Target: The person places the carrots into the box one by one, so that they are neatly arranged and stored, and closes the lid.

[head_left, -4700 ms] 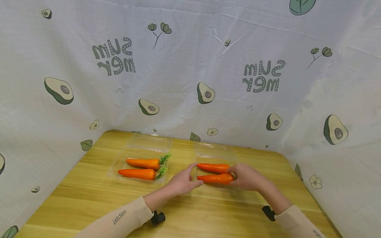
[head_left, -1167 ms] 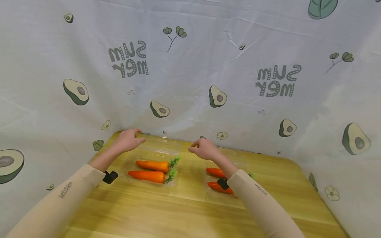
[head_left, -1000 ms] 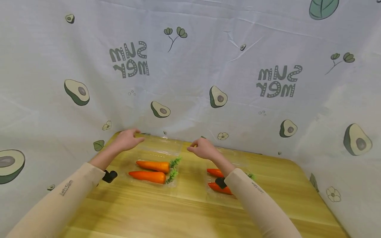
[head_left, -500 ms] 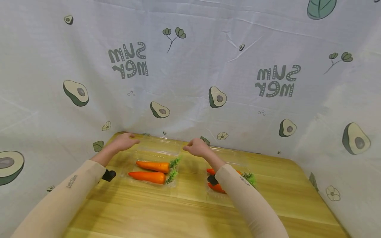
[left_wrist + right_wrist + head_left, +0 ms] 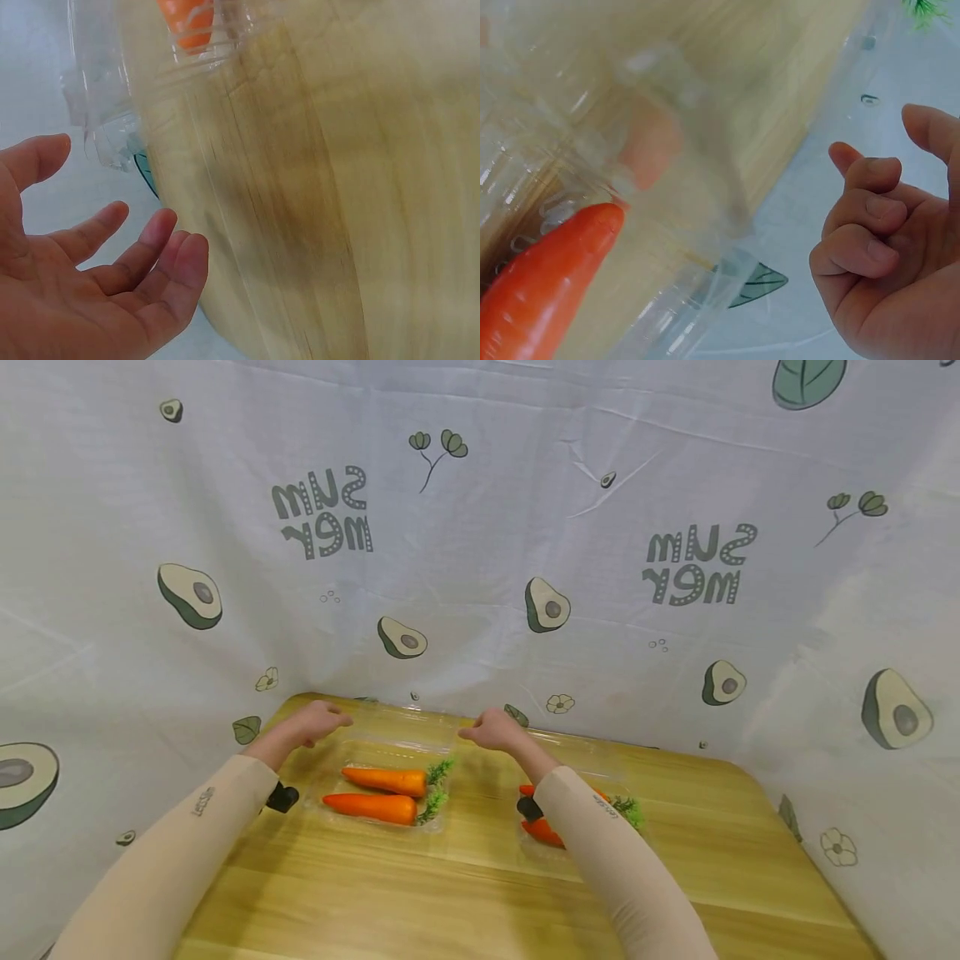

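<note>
In the head view my left hand [image 5: 318, 721] hovers by the left side of the raised-back clear lid [image 5: 408, 727] of the left plastic box [image 5: 431, 823]. That hand's fingers [image 5: 154, 229] are loosely bent with nothing between them. My right hand [image 5: 495, 729] is just past the lid's right side, its fingers [image 5: 855, 225] loosely curled and bare. Two orange carrots with leafy green tops, a rear carrot [image 5: 386, 780] and a front carrot [image 5: 371, 808], lie side by side in the left box.
A second clear box [image 5: 547, 853] with its lid [image 5: 577, 752] folded back sits to the right. Its carrots [image 5: 542, 833] are partly hidden behind my right forearm. A patterned white cloth [image 5: 480, 527] rises behind the wooden table [image 5: 390, 893].
Both hands have left the right box's carrots and gone to the back left, either side of the left box's lid. Over the last second the right hand shifts slightly left; the carrots stay put.
</note>
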`<state>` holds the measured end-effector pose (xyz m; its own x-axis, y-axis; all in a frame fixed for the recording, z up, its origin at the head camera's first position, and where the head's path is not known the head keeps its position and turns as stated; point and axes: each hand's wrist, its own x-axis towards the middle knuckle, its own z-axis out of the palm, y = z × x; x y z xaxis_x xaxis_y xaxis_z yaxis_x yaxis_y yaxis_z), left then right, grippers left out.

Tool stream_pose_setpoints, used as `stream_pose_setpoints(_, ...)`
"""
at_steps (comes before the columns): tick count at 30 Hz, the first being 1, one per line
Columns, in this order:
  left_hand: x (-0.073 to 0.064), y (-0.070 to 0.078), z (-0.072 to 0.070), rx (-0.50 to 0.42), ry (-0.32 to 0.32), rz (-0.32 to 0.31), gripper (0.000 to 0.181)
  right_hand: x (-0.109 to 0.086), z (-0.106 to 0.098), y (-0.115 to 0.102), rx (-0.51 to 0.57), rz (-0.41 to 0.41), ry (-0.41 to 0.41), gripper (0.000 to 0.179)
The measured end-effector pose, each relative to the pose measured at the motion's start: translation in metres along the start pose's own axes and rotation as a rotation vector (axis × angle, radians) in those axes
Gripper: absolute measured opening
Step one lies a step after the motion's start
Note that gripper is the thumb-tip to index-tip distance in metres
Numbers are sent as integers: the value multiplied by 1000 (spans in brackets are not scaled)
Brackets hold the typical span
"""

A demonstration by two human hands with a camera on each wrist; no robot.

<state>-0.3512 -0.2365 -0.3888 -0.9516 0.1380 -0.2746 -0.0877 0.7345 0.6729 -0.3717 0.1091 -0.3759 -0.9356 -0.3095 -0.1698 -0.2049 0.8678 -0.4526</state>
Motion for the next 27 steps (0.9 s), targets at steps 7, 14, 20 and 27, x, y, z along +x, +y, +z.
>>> stream_pose_setpoints(7,3,0,-1,27,-22,-5,65,6,-5,-7,15,36,-26,61)
stream_pose_setpoints(14,4,2,2,54,-16,-1,54,11,3,-8,92,79,-48,57)
stream_pose_setpoints(20,2,3,5,54,-19,4,49,18,7,-9,125,80,-92,52)
stream_pose_setpoints(27,3,6,6,73,-44,18,50,22,15,-11,162,91,-113,52)
